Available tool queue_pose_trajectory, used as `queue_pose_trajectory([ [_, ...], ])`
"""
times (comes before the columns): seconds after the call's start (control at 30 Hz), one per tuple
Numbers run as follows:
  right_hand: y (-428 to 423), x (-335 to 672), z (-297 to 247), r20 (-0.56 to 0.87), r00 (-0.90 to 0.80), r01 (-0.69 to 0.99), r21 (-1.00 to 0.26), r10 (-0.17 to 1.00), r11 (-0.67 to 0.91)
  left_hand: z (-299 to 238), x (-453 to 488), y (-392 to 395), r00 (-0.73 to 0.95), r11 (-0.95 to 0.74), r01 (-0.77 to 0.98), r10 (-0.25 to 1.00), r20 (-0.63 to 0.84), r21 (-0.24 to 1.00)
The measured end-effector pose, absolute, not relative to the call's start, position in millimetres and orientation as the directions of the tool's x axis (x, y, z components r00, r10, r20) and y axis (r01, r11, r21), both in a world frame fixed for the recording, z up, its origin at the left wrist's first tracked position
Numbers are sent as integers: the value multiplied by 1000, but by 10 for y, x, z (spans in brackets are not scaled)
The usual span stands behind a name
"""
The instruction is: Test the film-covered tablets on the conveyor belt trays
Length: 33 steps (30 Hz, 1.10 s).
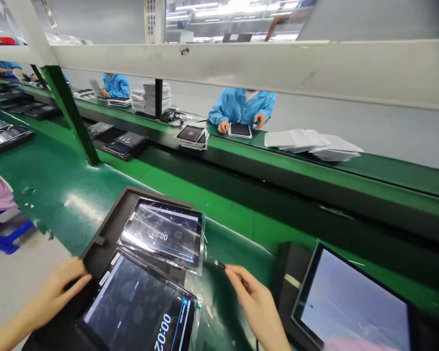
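Two tablets in one tray, one plug in the right hand

One small cable plug (220, 264) is pinched between the thumb and finger of the right hand (258, 304), held above the green bench (73, 170) just to the right of two tablets. Both tablets lie in one black tray (111, 222): the upper tablet (164, 229) at the far end, the lower tablet (135, 302) nearer the person. Each shows one reading of 00:02, and each has clear film about it. The plug is apart from both.

One left hand (64, 285) is at the tray's left side, thumb and fingers bent; I cannot tell whether they are closed on the rim.

A third tablet (354, 297), its screen lit pale, leans on one black stand (289, 263) to the right.

Beyond, one co-worker in blue (241, 109) has two hands by one tablet with a white edge (240, 130), between one stack of tablets (192, 136) and one spread pile of white pieces (310, 141). Farther left sits another person in blue (116, 87). One blue stool (7, 234) stands at the left edge, below some pink clothing (0, 190).
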State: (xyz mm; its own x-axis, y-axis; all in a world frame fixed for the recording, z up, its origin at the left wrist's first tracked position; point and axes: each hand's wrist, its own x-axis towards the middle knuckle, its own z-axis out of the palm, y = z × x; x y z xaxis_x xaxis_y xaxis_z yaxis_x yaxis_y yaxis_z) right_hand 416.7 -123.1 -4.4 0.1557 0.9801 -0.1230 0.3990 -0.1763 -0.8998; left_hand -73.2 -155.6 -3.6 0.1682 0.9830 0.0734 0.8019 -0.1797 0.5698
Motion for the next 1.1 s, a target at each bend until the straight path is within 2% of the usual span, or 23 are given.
queue_pose_trajectory([
  [0.1,-863,4124,-63,-16,170,451,-888,985,-92,97,-467,-932,247,-264,743,962,114,615],
  [0.2,-559,4146,-111,94,152,506,-863,984,4,186,11,-369,409,-380,748,910,74,544],
  [0.3,-359,4177,-159,139,145,519,-854,980,45,146,334,25,520,-459,752,854,0,473],
  [0.37,-284,4197,-186,153,120,519,-852,981,69,65,370,203,498,-460,748,866,54,479],
  [0.5,-211,4237,-225,163,86,507,-857,983,98,-98,200,377,243,-324,755,946,215,570],
  [0.57,-188,4255,-241,159,78,497,-862,984,100,-139,143,373,143,-241,745,968,204,622],
  [0.67,-158,4272,-264,148,68,487,-868,987,96,-150,202,299,82,-166,700,985,153,694],
  [0.77,-136,4287,-276,139,71,488,-868,988,87,-140,366,209,76,-61,603,997,19,796],
  [0.83,-124,4302,-278,134,72,493,-866,988,81,-136,457,156,104,-14,575,993,-55,818],
  [1.1,-36,4360,-306,103,28,506,-859,994,75,-168,490,97,275,-148,662,960,-55,735],
])
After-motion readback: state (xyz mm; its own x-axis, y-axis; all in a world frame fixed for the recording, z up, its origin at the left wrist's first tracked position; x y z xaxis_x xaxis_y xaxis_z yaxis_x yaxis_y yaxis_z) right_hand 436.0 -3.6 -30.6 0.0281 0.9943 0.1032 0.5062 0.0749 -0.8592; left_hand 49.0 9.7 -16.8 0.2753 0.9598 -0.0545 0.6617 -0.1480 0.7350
